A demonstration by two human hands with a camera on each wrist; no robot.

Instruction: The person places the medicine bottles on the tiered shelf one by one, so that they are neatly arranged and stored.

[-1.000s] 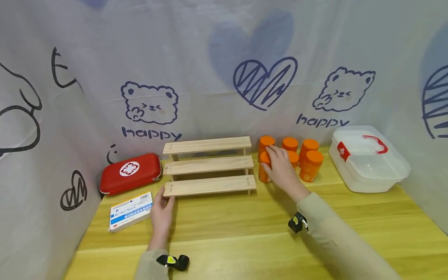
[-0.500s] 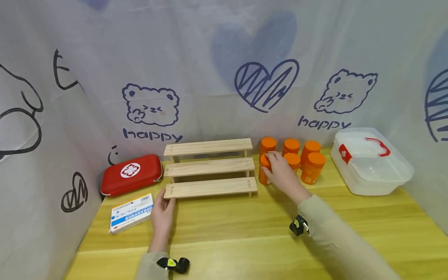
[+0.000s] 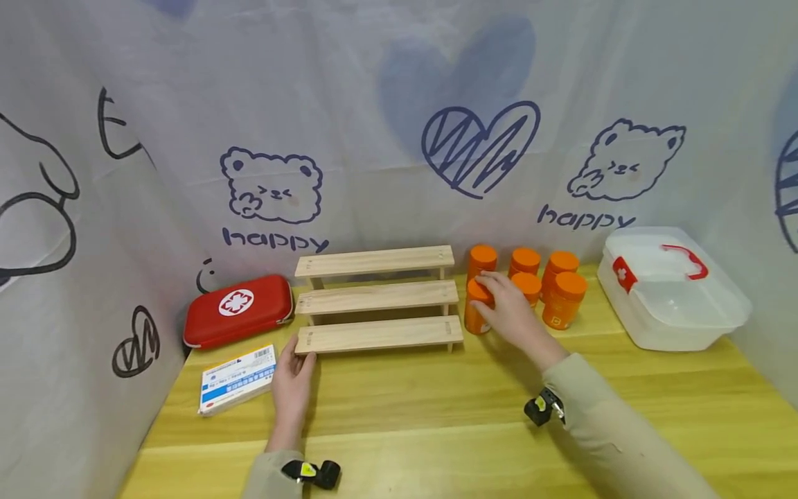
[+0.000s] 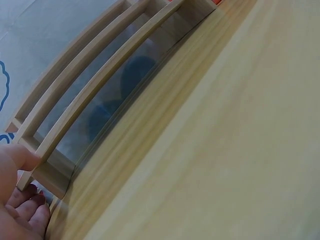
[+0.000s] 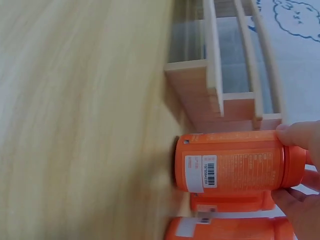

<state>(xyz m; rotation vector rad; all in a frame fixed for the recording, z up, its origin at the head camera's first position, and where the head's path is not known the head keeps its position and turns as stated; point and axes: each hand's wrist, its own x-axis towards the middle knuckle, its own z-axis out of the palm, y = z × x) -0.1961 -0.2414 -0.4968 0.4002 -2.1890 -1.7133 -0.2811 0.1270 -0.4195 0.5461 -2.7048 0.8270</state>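
Note:
My left hand point(image 3: 293, 378) pinches the left end of a three-tier wooden step rack point(image 3: 380, 333), thumb on the lowest board and fingers beneath it, as the left wrist view shows. To the rack's right, my right hand point(image 3: 511, 315) grips an orange screw-cap bottle point(image 3: 476, 319) around its lid. In the right wrist view this bottle point(image 5: 230, 162) stands upright on the table, its barcode label facing the camera, close beside the rack's end point(image 5: 190, 85). Several matching orange bottles point(image 3: 564, 301) are grouped behind and to the right of it, one partly hidden by the hand.
A red first-aid case point(image 3: 240, 312) lies left of the rack, with a white and blue medicine box point(image 3: 237, 381) in front of it. A translucent lidded box point(image 3: 676, 298) with a red handle stands at the right. A printed curtain point(image 3: 386, 125) hangs behind the table.
The right hand's fingers have drawn back from over the bottles and closed around the lid of the front left one. The left hand stays at the rack. The head view has shifted slightly.

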